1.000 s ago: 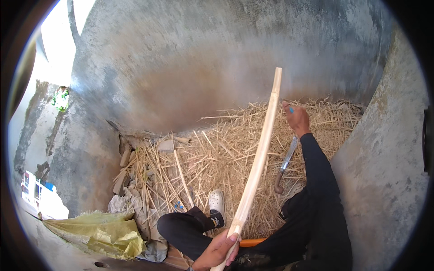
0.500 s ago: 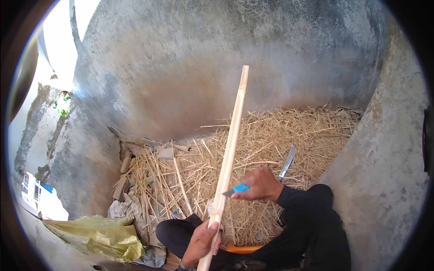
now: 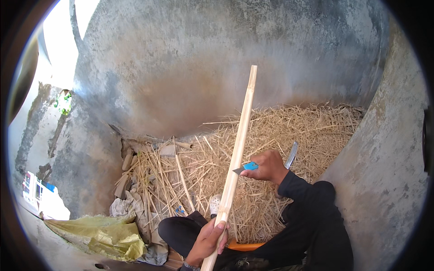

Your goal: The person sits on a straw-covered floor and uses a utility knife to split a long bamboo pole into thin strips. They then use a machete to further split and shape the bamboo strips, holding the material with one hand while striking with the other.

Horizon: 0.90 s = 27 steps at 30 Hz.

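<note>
A long pale strip of split bamboo (image 3: 240, 145) slants up from the bottom edge, away from me and slightly right. My left hand (image 3: 209, 240) is wrapped round its lower part. In my right hand (image 3: 270, 166) I grip a utility knife (image 3: 250, 166) with a blue handle and a short dark blade. The blade's tip meets the right edge of the bamboo around mid-length. Most of the knife handle is hidden in my fist. Just beyond my right wrist lies a large metal blade (image 3: 291, 154), partly covered by my hand and sleeve.
Pale shavings (image 3: 307, 124) cover the ground in front. Thin bamboo sticks (image 3: 158, 176) lie at the left. Grey concrete walls (image 3: 226, 49) stand ahead and to the right (image 3: 379, 149). A yellowish sack (image 3: 97, 237) sits lower left. Something orange (image 3: 244, 245) shows beneath my crossed legs.
My right hand and the knife have moved farther up along the bamboo, away from me. The strip has shifted slightly right in view, with my left hand still holding it.
</note>
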Each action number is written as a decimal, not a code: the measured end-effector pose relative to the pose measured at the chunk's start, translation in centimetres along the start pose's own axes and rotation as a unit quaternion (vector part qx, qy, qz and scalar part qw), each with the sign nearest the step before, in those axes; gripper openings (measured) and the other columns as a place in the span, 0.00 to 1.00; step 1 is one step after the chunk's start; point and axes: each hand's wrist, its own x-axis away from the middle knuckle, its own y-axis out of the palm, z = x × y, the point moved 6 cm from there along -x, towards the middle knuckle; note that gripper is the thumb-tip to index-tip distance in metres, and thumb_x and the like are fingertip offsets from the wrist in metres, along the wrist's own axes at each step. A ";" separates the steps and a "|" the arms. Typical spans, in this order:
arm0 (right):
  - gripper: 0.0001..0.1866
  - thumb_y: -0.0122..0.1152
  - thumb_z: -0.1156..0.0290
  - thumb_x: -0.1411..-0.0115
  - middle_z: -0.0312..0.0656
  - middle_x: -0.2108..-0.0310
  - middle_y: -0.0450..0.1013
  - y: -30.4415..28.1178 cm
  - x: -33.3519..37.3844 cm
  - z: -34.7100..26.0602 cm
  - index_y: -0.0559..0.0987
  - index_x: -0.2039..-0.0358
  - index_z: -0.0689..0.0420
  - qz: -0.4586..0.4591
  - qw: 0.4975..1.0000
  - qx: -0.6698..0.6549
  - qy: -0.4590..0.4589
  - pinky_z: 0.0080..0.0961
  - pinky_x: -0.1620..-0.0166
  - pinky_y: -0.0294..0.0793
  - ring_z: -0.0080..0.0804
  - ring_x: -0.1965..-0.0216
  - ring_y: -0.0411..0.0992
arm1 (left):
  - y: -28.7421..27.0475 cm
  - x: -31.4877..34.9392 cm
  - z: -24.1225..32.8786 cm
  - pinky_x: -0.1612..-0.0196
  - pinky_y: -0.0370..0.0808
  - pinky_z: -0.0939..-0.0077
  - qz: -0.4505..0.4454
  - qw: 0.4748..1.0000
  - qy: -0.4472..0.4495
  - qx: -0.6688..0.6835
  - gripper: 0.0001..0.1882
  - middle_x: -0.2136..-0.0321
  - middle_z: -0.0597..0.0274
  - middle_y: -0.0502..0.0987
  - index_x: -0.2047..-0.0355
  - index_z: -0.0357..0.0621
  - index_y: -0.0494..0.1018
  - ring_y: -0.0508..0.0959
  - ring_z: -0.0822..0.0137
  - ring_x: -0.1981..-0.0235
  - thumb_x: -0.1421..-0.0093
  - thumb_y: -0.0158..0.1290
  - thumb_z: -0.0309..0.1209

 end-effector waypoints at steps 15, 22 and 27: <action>0.38 0.50 0.24 0.52 0.37 0.93 0.64 0.7 -1.3 4.8 0.71 0.92 0.49 0.063 0.996 0.069 0.014 0.30 0.86 0.61 0.33 0.91 0.66 | 0.3 -0.6 0.6 0.85 0.63 0.85 -0.008 1.000 0.005 -0.024 0.17 0.87 0.66 0.64 0.60 0.39 0.62 0.64 0.76 0.89 0.29 0.37 0.42; 0.40 0.42 0.26 0.45 0.43 0.90 0.68 -0.7 -2.3 14.8 0.74 0.88 0.54 0.044 0.960 0.152 0.233 0.40 0.80 0.66 0.41 0.86 0.71 | 1.4 0.6 -2.0 0.86 0.61 0.85 -0.024 0.999 -0.040 0.020 0.16 0.87 0.66 0.64 0.61 0.40 0.63 0.63 0.76 0.91 0.31 0.40 0.43; 0.43 0.38 0.28 0.43 0.49 0.85 0.71 -3.1 0.7 24.0 0.77 0.84 0.60 0.090 0.881 0.134 0.444 0.45 0.74 0.69 0.48 0.80 0.72 | 2.4 2.8 -2.8 0.86 0.62 0.85 -0.050 0.994 -0.088 -0.034 0.16 0.87 0.66 0.65 0.60 0.39 0.64 0.63 0.76 0.90 0.31 0.41 0.41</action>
